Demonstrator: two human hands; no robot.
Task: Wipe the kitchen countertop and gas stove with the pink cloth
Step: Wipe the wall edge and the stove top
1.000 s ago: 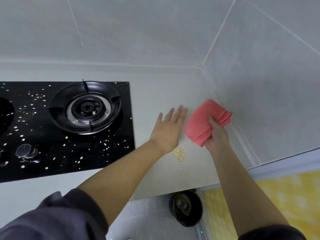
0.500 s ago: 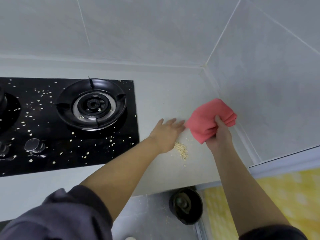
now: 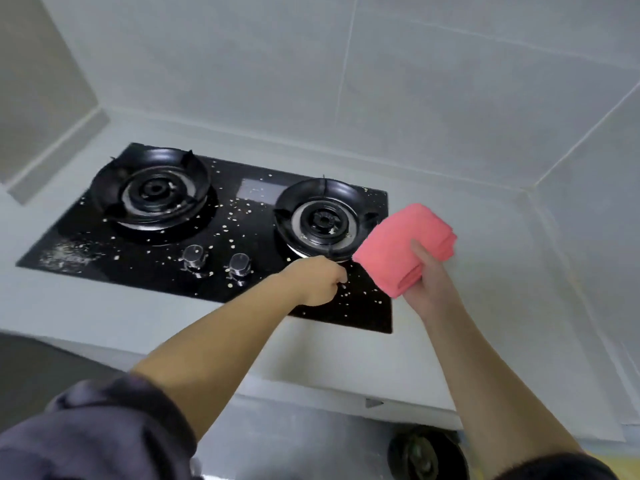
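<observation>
My right hand [image 3: 429,282] grips a folded pink cloth [image 3: 398,244], raised over the countertop [image 3: 478,323] just right of the black glass gas stove [image 3: 138,265]. My left hand [image 3: 315,280] hovers with curled fingers at the front rim of the right burner [image 3: 322,220]. Whether it holds anything is hidden by the hand itself. Pale crumbs [image 3: 239,209] are scattered across the stove glass, and a whitish smear [image 3: 65,254] marks its front left corner.
The left burner [image 3: 152,192] and two metal knobs [image 3: 194,256] sit on the stove. Tiled walls [image 3: 381,81] close in the counter at the back and on the right. A round black container [image 3: 426,452] stands on the floor below the counter edge.
The view has swung left, bringing the whole stove into sight. My left hand left the crumb pile on the counter, curled, and moved to the right burner. My right hand followed with the cloth.
</observation>
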